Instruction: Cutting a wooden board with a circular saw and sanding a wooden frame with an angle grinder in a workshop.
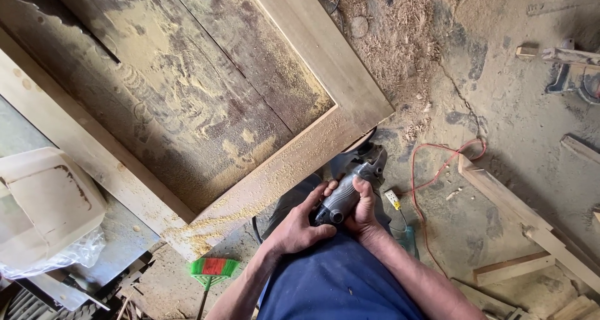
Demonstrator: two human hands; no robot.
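Gripping a grey power tool (351,185) with both hands, left hand (302,225) and right hand (361,209) clamp its body; its long axis runs up-right toward the wooden frame (325,51) corner.

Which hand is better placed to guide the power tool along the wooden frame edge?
Probably the right hand: its fingers wrap the grey power tool body nearest the wooden frame. The left hand only cups the rear end.

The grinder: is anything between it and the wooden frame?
Nothing visible. Both hands, left and right, grip the grinder, and its front end sits right at the lower edge of the frame near the corner. Only sawdust lies on the frame; the exact contact spot is hidden beneath the wood.
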